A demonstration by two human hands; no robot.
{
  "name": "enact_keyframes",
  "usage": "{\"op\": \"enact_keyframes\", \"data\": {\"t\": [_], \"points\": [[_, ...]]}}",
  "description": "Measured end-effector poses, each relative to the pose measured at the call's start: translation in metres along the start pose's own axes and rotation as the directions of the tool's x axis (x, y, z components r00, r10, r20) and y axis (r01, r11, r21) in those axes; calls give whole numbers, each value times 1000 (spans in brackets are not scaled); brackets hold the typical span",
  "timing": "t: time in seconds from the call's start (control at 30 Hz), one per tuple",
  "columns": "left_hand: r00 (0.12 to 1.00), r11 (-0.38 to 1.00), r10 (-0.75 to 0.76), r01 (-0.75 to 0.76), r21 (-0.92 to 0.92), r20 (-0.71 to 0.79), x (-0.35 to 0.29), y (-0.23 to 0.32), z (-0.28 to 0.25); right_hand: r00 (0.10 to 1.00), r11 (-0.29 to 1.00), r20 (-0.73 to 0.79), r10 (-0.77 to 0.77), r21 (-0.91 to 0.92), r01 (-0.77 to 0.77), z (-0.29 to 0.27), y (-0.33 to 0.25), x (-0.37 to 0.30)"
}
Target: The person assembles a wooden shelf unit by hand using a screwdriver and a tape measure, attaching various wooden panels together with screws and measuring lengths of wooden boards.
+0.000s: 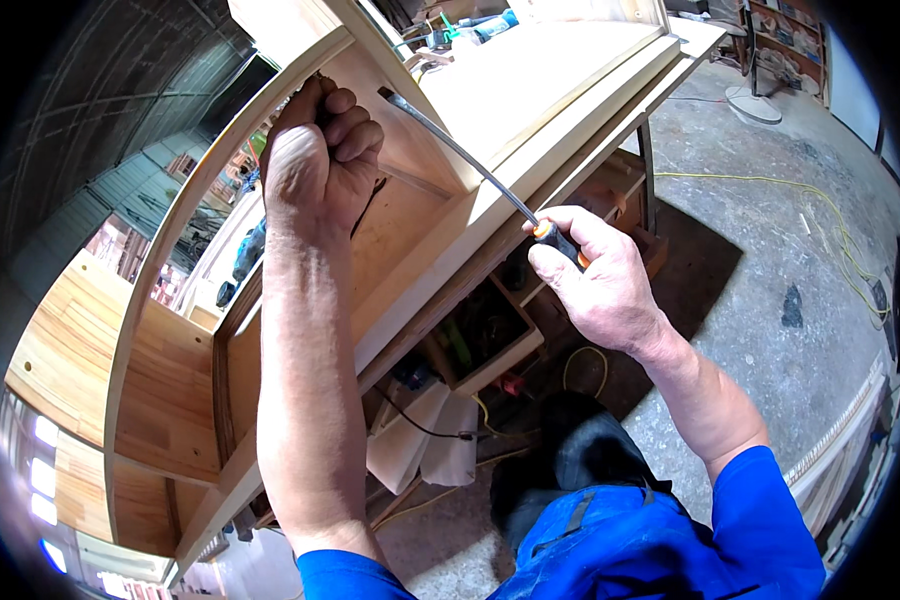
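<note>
Head view: the right hand [600, 285] is clamped round the orange-and-black handle of a long screwdriver [470, 165] — its shaft slants up-left, tip against the pale wooden cabinet frame [530, 150]. The left hand [315, 155] is fisted — pressed on the frame's inner corner, beside the tip.

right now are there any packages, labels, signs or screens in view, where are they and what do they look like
No clear package, label, sign or screen shows.
Teal tube-shaped container: lies at the top, behind the pale wooden cabinet frame; too blurred to tell any label.
White crumpled sheet or bag: hangs below the frame's lower edge, plain, no print visible.
</note>
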State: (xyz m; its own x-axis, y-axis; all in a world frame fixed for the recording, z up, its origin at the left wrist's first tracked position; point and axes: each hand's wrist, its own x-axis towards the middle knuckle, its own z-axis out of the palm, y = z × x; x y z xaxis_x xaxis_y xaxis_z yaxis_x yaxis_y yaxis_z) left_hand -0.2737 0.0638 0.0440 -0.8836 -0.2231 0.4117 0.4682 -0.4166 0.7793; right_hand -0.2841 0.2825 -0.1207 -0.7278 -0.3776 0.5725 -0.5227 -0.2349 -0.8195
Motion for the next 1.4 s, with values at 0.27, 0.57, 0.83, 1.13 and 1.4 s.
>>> {"op": "enact_keyframes", "data": {"t": [0.27, 0.57, 0.83, 1.13, 1.4], "points": [[997, 993, -12, 21, -113, 77, 1, -9, -6, 999, 999, -15, -33, -38, 33, -7, 5, 0], [948, 862, -181, 281, -421, 261, 10, -6, -9, 1000, 1000, -22, 13, -27, -14, -7, 6, -5], [924, 911, -140, 262, -320, 357, 12, -5, -17, 1000, 1000, -21, 21, -22, -21, -7, 8, -9], [983, 985, 29, 3, -175, 179, 6, -10, -10, 999, 1000, -44, 2, -22, -3, -11, 12, -12], [990, 986, 66, -46, -159, 122, 4, -11, -2, 999, 999, -22, 42, -14, -42, -12, 11, -12]]}}
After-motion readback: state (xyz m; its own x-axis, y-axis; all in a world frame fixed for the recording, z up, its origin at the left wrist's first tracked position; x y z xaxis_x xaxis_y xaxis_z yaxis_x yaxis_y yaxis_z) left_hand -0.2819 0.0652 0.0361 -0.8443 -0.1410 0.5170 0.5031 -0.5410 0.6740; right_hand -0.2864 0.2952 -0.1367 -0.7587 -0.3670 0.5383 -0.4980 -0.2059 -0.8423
